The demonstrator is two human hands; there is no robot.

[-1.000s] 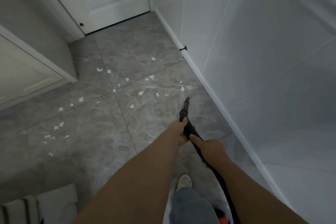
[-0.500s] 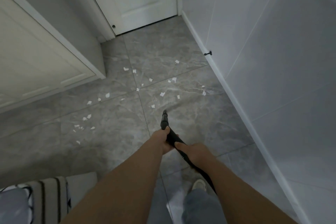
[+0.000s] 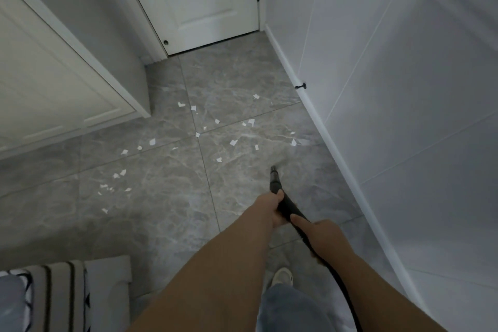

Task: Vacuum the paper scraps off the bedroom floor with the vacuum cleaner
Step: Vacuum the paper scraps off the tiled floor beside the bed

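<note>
Swung rightward since a half-second earlier, the vacuum nozzle (image 3: 275,179) now points toward the wall, left hand (image 3: 270,206) wrapped around its black tube, right hand (image 3: 314,232) gripping the hose (image 3: 334,277) behind. Paper scraps (image 3: 233,142) lie scattered on the floor (image 3: 161,224) ahead and left; another rightward drift could miss them.

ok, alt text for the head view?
Both hands, left hand ahead of right hand, grip a black vacuum hose, its nozzle aimed at white paper scraps scattered on grey floor tiles before a closed white door.
</note>
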